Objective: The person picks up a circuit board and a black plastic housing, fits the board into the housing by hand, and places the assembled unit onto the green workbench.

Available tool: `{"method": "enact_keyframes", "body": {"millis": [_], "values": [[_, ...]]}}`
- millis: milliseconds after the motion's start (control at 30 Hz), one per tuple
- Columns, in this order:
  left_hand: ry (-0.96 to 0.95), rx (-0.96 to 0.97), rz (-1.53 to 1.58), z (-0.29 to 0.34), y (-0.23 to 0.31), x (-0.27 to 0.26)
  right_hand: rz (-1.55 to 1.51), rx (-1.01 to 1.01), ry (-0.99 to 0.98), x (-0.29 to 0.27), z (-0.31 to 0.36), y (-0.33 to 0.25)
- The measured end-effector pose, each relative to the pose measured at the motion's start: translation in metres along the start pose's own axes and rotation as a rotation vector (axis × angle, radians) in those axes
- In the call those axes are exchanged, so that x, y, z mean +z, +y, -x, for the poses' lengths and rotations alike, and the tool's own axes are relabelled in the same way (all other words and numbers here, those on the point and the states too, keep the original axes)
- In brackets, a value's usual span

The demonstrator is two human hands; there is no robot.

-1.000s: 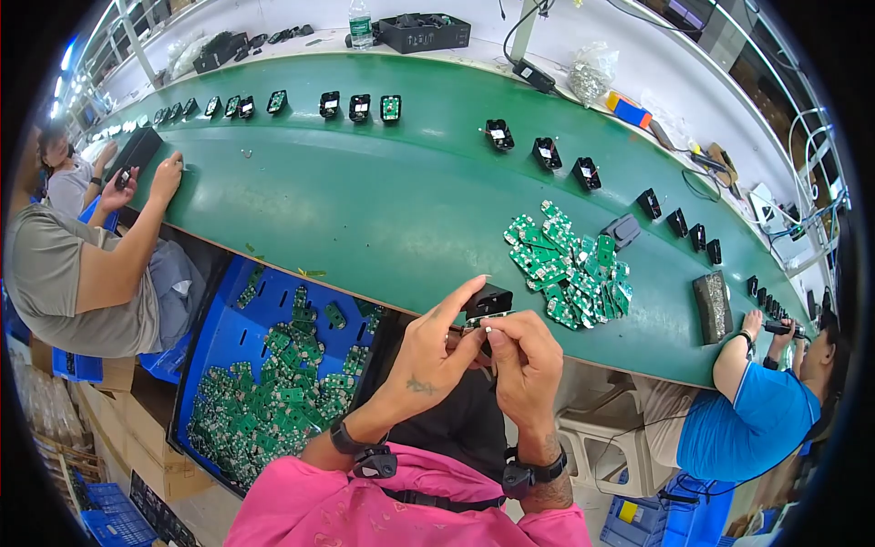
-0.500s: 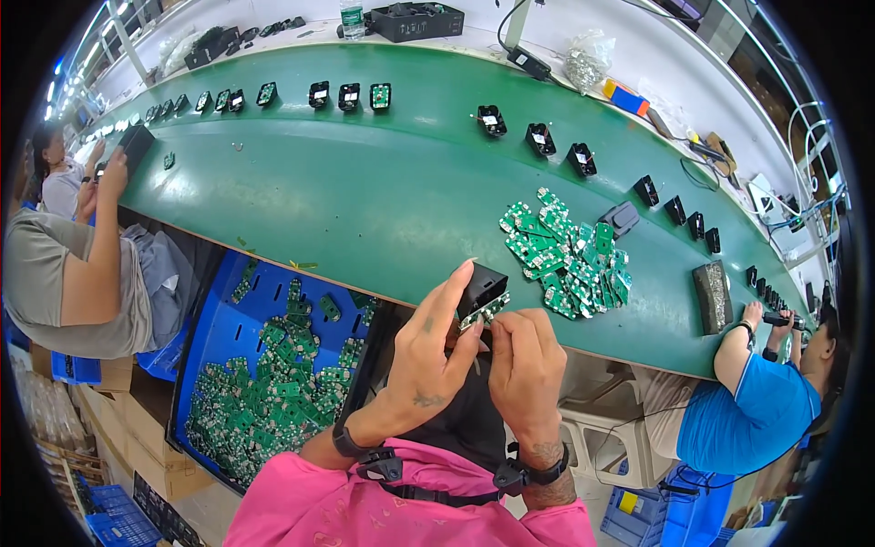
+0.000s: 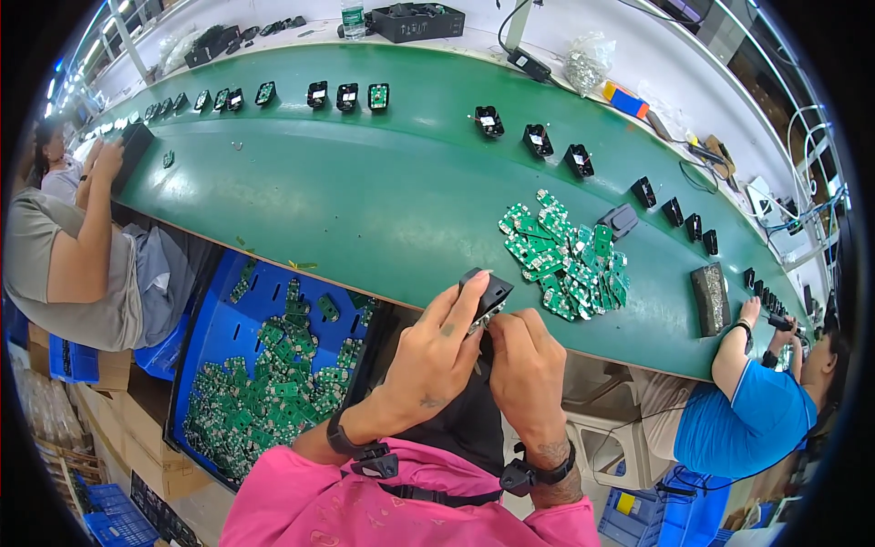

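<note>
My left hand (image 3: 436, 360) is closed around a black plastic housing (image 3: 492, 294), held tilted just over the table's front edge. A green circuit board (image 3: 484, 319) shows at the housing's lower side, partly covered by my fingers. Close against it, my right hand (image 3: 524, 365) is pinched; whatever lies between its fingertips is hidden. Right of the housing, a pile of green circuit boards (image 3: 570, 260) lies on the green table (image 3: 365, 210). A dark grey plastic case (image 3: 621, 221) rests at the pile's far edge.
Below the table at left stands a blue bin (image 3: 219, 310) of circuit boards. Black housings (image 3: 538, 139) line the table's far side. A dark block (image 3: 710, 299) sits at right. Co-workers work at left (image 3: 68, 264) and right (image 3: 747, 415). A plastic stool (image 3: 611, 438) stands below.
My left hand has turned the black housing so more of its outer face shows, and my thumb and fingers have shifted slightly. The right hand stays close beside it.
</note>
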State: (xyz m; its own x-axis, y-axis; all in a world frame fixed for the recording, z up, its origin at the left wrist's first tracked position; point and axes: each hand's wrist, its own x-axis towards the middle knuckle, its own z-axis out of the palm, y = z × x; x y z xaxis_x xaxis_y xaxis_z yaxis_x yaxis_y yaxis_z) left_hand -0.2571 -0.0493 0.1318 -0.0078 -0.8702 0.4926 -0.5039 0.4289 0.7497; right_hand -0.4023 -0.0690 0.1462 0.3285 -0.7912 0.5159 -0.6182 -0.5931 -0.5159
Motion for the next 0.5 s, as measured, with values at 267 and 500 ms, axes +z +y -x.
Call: {"method": "enact_keyframes", "body": {"millis": [267, 500], "values": [[-0.094, -0.419, 0.672, -0.006, -0.024, 0.001, -0.215, 0.140, 0.052, 0.021, 0.004, 0.027], [-0.122, -0.518, 0.905, 0.003, -0.026, 0.004, -0.725, 0.506, 0.030, 0.030, 0.023, 0.041]]}}
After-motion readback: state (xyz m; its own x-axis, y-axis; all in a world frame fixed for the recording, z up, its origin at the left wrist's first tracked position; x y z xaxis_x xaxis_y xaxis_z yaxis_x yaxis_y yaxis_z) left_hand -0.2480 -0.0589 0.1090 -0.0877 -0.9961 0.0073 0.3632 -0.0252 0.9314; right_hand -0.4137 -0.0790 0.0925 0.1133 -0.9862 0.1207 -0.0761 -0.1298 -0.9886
